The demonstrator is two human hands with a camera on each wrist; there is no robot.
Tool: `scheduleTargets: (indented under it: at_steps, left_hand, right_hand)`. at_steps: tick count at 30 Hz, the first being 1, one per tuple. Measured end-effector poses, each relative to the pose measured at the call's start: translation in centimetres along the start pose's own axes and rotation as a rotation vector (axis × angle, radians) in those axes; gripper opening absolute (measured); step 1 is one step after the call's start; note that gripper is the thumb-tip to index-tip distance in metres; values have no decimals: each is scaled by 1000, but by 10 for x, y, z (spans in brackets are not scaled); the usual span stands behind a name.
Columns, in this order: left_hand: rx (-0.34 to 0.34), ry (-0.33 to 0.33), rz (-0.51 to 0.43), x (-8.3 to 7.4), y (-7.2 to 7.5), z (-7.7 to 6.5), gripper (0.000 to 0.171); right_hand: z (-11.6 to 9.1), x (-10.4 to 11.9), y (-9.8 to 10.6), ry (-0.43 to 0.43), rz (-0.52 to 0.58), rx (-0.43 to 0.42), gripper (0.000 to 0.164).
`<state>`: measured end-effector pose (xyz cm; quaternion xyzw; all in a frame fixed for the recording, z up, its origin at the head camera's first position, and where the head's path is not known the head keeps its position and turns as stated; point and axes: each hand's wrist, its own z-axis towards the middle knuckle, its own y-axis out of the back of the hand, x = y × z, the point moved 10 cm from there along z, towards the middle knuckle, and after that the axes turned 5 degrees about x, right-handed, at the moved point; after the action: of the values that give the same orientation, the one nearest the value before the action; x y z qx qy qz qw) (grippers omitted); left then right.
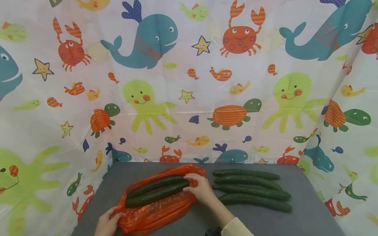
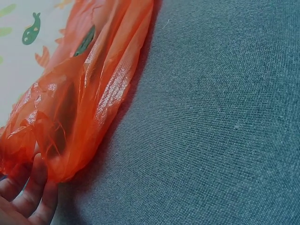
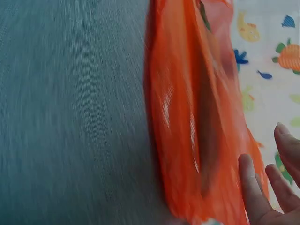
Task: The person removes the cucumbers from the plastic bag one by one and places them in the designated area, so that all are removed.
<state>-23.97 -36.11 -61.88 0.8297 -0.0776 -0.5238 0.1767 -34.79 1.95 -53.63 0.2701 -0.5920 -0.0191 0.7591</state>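
An orange plastic bag [image 1: 160, 214] lies slanted across the left half of the grey table, its middle gaping. Two long dark green cucumbers [image 1: 157, 194] lie side by side in the opening. At the bag's near left corner, my left hand [image 1: 107, 222] pinches the thin plastic; the left wrist view shows its fingers [image 2: 33, 185] bent against the crumpled end. My right hand [image 1: 202, 189] is at the right ends of the two cucumbers, thumb and fingers spread apart. In the right wrist view those fingers [image 3: 253, 187] are extended beside the bag.
Several more cucumbers [image 1: 251, 190] lie in a loose row on the right half of the grey table [image 1: 307, 213]. A white cloth [image 1: 189, 121] printed with sea animals hangs behind the table and along both sides.
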Motion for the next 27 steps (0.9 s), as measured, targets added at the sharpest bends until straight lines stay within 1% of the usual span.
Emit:
scheduleTargets:
  at_steps: [3,6,9,13,16,19,23,27]
  left_hand:
    - [2,0,-27,-1,-4,-1,57]
    - [-4,9,-39,-1,-5,-2,54]
    - [-1,14,-45,-1,-6,-1,53]
    - [7,9,-59,-2,-5,1,53]
    - [9,-3,-37,-3,-4,3,54]
    - [8,-9,-10,-4,-5,3,54]
    - [4,-15,6,-6,-4,3,54]
    - [1,-22,8,-6,-3,4,55]
  right_hand:
    - [4,-2,-20,4,16,22,39]
    - [8,-3,-38,12,3,42,39]
    - [13,-4,-50,10,-20,45,40]
    - [20,-9,-59,-37,-47,67,44]
    - [21,-16,-64,-70,-73,103,45]
    - [20,-21,-67,-61,-112,119,43]
    - [20,-24,-68,-28,-179,98,40]
    - [18,-28,-72,-38,-241,91,38]
